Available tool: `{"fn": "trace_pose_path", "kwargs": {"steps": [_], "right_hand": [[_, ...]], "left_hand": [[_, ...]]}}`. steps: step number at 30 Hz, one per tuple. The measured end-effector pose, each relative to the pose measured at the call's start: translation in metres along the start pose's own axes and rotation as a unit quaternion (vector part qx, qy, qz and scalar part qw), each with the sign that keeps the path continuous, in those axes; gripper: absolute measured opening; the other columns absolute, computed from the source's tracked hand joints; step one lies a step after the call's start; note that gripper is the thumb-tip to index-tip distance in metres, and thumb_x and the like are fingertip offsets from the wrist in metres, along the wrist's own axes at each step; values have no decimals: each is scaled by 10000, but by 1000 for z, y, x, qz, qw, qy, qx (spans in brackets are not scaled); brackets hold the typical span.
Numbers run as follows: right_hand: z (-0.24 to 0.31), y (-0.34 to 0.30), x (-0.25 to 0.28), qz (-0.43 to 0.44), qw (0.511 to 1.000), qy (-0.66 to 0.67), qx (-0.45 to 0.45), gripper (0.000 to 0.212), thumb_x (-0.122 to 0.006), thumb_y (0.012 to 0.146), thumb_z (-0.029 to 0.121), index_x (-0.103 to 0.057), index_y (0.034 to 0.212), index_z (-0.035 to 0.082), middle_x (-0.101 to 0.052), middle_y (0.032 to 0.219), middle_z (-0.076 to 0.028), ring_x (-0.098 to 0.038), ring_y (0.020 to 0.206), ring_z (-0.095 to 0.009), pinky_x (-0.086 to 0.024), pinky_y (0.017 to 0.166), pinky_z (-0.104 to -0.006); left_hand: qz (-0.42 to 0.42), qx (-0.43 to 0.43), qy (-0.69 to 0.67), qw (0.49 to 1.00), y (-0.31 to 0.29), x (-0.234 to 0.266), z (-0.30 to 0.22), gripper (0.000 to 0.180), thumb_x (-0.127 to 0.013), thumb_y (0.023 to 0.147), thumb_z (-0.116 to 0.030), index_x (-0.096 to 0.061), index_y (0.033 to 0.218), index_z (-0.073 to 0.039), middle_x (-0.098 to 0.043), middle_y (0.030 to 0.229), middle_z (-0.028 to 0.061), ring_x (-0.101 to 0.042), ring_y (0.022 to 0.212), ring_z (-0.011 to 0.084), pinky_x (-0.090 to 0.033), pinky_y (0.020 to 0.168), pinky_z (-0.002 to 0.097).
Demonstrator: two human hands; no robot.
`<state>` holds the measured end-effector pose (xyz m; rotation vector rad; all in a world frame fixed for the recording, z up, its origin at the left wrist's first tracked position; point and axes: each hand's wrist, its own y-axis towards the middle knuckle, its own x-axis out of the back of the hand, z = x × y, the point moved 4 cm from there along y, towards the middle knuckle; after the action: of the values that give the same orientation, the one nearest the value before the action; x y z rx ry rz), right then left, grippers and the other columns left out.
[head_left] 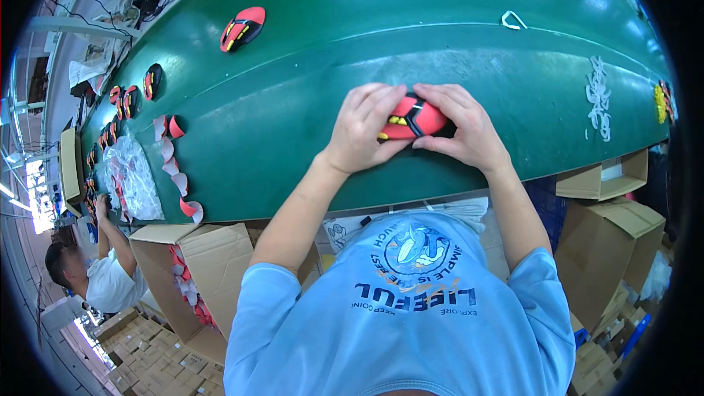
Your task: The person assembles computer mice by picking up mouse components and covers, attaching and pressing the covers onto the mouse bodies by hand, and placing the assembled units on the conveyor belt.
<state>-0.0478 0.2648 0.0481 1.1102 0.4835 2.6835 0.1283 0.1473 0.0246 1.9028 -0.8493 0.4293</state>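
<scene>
Over the green table (308, 88), toward its near edge, a red-and-black mouse-shaped piece (419, 119) is gripped between the left hand (361, 128) and the right hand (467, 125). White strips (598, 97) are piled at the table's right; along its near edge, cartons (218, 260) (one holding red pieces (201, 314)) and, farther left, a co-worker (114, 284) are seen.

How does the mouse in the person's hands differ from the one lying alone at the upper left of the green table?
The held mouse is clasped between the left hand and right hand; the lone mouse lies untouched. Fingers partly cover the held mouse, while the lone mouse shows its whole outline. The held mouse is near the person's body; the lone mouse sits farther away. Both combine red, black and yellow.
</scene>
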Motion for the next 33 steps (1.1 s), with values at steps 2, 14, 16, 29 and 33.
{"fn": "trace_pose_path", "kwargs": {"steps": [2, 14, 16, 29, 33], "right_hand": [[0, 5, 1, 2, 999, 5, 32, 770, -943, 705, 271, -667, 1390, 54, -696, 1361, -136, -679, 1191, -331, -554, 1016, -441], [-21, 23, -8, 47, 989, 135, -47, 644, -829, 864, 300, -649, 1407, 5, -722, 1291, -213, -723, 1090, -350, -555, 965, -423], [-26, 22, -14, 39, 983, 163, -72, 623, -819, 877, 329, -662, 1386, 7, -727, 1286, -209, -716, 1121, -359, -545, 993, -430], [-20, 68, -43, -75, 957, 277, -26, 294, -849, 841, 66, -799, 1126, 12, -809, 1052, -149, -783, 940, -227, -607, 857, -326], [-31, 67, -49, -127, 950, 284, -32, 264, -811, 920, 126, -783, 1143, -11, -811, 1043, -126, -772, 965, -206, -597, 878, -318]], "left_hand": [[-20, -16, 8, 1000, 0, -1, -3, 843, -944, 663, -207, -601, 1414, -37, -680, 1264, 153, -640, 1151, 363, -526, 1003, 468], [-11, 189, -187, 964, -1, 6, 20, 752, -927, 799, -254, -588, 1404, 37, -744, 1201, 188, -753, 1080, 270, -589, 967, 370], [-9, 205, -180, 962, -3, 6, 22, 733, -921, 813, -278, -598, 1392, 37, -748, 1188, 185, -753, 1073, 265, -587, 967, 369], [36, 474, -525, 706, -10, 6, 38, 730, -367, 1104, -649, -603, 1293, 14, -702, 939, 128, -670, 598, 165, -515, 440, 249], [38, 477, -557, 679, -8, 7, 41, 722, -358, 1108, -642, -586, 1324, 8, -703, 957, 144, -674, 601, 179, -545, 465, 272]]}}
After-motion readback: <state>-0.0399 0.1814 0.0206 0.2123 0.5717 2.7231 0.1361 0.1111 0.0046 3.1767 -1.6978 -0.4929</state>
